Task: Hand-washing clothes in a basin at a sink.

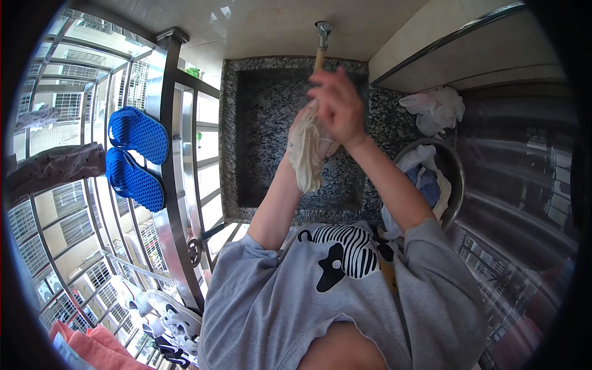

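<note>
Over the stone sink [231, 142] I hold a bunched, wet-looking off-white cloth [306, 157] in my left hand [297, 126]. The cloth hangs down over that hand's wrist and covers most of its fingers. My right hand [339, 108] is beside and partly over the cloth, just below the end of the tap's hose. It is blurred by motion, but its fingers show apart. Whether its palm touches the cloth cannot be seen. A metal tap [323, 31] with a short yellowish hose [319, 60] comes out of the wall above the sink.
To the right, a metal basin [457, 179] holds white and blue clothes [425, 185]. A crumpled white plastic bag [435, 110] lies on the ledge behind it. At left, blue slippers [139, 157] hang by the metal railing [161, 123]; white sneakers [172, 314] are lower down.
</note>
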### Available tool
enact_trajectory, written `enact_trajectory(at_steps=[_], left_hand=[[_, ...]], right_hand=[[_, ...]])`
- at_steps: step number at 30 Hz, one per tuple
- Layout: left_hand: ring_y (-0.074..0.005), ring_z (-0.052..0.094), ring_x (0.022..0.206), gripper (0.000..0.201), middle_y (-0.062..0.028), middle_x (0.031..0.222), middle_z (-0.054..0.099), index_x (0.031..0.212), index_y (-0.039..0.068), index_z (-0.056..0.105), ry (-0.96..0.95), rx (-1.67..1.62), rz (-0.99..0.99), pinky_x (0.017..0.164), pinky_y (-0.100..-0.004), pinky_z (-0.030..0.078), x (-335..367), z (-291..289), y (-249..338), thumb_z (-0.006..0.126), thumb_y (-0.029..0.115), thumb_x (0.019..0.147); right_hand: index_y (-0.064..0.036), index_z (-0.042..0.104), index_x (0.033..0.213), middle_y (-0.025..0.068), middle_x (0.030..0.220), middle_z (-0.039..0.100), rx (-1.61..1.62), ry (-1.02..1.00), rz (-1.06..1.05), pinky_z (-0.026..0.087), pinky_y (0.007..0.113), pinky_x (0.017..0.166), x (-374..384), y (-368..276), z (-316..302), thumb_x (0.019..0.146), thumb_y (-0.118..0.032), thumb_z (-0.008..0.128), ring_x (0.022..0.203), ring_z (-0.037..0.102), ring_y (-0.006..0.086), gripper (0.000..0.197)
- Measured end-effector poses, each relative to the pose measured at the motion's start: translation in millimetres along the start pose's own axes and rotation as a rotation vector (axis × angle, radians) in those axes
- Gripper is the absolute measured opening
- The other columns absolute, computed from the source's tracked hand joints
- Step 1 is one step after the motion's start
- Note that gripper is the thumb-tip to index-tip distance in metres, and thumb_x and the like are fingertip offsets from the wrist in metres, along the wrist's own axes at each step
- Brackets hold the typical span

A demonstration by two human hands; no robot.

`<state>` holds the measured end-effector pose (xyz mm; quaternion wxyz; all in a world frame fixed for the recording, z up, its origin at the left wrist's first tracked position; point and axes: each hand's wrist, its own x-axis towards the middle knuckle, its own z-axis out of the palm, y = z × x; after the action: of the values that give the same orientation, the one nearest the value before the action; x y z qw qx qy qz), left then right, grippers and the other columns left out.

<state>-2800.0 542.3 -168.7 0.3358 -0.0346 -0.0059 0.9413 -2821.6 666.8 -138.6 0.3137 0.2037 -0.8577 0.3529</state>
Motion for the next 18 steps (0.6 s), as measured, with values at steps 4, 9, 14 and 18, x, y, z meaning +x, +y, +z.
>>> enact_trajectory(at_steps=[4, 9, 14, 18], left_hand=[[-0.0239, 0.045, 0.131, 0.045, -0.0115, 0.142, 0.046, 0.140, 0.007, 0.042, -0.095, -0.169, -0.041, 0.112, -0.0379, 0.034, -6, 15, 4, 0.026, 0.029, 0.104], [-0.0237, 0.047, 0.129, 0.045, -0.0119, 0.140, 0.048, 0.140, 0.006, 0.041, -0.174, -0.118, 0.041, 0.111, -0.0390, 0.035, -7, 4, 5, 0.026, 0.029, 0.104], [-0.0227, 0.047, 0.131, 0.046, -0.0124, 0.142, 0.047, 0.143, 0.008, 0.040, -0.175, -0.073, 0.045, 0.112, -0.0354, 0.035, -6, 14, 4, 0.026, 0.029, 0.104], [-0.0246, 0.041, 0.136, 0.049, -0.0159, 0.147, 0.041, 0.145, 0.006, 0.038, -0.256, -0.141, 0.027, 0.114, -0.0359, 0.032, 2, -3, 7, 0.026, 0.028, 0.103]], right_hand=[[-0.0061, 0.067, 0.096, 0.0102, 0.104, 0.066, 0.130, 0.148, 0.082, 0.046, 0.046, 0.101, 20, -8, -4, 0.081, -0.001, 0.057, 0.103, 0.065, 0.0312, 0.019], [-0.0053, 0.067, 0.097, 0.0105, 0.103, 0.066, 0.179, 0.138, 0.070, 0.047, 0.045, 0.100, 27, -11, -8, 0.081, 0.000, 0.057, 0.102, 0.065, 0.0314, 0.020], [-0.0056, 0.068, 0.097, 0.0110, 0.104, 0.067, 0.128, 0.100, 0.075, 0.046, 0.045, 0.101, 20, -24, -6, 0.080, -0.001, 0.058, 0.102, 0.065, 0.0307, 0.021], [-0.0062, 0.068, 0.100, 0.0126, 0.106, 0.066, 0.355, -0.181, -0.018, 0.045, 0.045, 0.102, -6, -52, 9, 0.082, -0.003, 0.058, 0.103, 0.064, 0.0309, 0.022]])
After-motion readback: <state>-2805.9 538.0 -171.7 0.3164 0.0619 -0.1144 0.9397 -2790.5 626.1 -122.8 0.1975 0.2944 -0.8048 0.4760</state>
